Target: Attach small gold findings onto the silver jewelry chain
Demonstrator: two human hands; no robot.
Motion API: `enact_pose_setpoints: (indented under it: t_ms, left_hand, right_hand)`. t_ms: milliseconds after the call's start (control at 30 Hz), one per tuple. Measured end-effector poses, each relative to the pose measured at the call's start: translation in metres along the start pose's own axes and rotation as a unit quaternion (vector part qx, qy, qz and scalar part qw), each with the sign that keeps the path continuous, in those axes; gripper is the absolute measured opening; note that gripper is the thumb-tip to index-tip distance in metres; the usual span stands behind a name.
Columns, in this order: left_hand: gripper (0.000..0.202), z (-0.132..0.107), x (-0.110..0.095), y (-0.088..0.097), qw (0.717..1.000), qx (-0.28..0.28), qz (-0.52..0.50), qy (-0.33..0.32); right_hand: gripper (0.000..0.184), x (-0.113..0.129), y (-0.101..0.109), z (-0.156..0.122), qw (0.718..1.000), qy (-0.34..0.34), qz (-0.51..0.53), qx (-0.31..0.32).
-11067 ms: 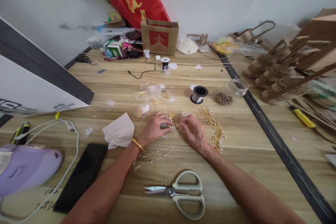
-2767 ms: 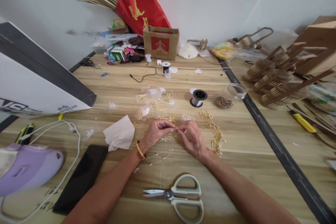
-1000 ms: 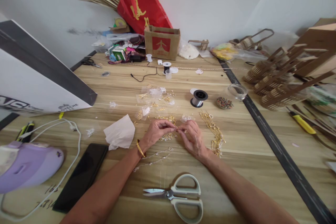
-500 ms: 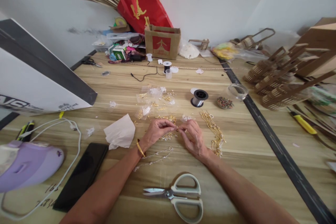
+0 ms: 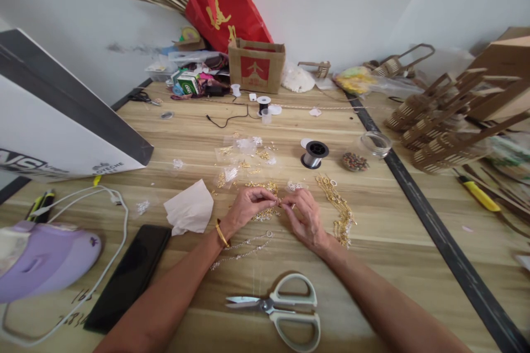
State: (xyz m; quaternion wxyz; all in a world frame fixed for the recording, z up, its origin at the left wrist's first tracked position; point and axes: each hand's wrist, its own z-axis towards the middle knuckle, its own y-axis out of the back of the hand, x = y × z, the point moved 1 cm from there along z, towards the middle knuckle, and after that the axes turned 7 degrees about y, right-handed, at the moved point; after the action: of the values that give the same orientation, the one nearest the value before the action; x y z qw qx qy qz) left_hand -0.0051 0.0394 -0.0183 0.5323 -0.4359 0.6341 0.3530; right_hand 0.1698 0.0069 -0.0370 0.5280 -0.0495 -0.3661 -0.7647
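Fingertips pinched, my left hand (image 5: 247,208) and my right hand (image 5: 305,216) almost meet over the table. What sits between them is too small to make out. Just behind and under the fingers lies a heap of gold beads (image 5: 267,215). Left of my right hand's wrist, a thin silver beaded chain (image 5: 244,253) with a ring at its end runs under my left wrist. To the right hangs together a bunch of gold beaded chains (image 5: 340,210) on the tabletop. Small clear bags of white beads (image 5: 231,173) lie beyond my left hand.
White-handled scissors (image 5: 285,309) lie near the front edge. A spool of wire (image 5: 314,154) and a round container of mixed beads (image 5: 355,161) stand behind my right hand. At left are a black phone (image 5: 128,278), a crumpled tissue (image 5: 189,208) and a purple device (image 5: 53,262).
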Motion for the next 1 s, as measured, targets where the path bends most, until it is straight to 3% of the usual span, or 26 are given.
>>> enact_pose_setpoints:
  t_ms: [1000]
  left_hand:
    - [0.01,0.0024,0.0046,0.0012,1.0,0.002,-0.02,-0.005]
  right_hand:
    - [0.015,-0.0003,-0.0001,-0.0016,1.0,0.003,-0.002,0.002]
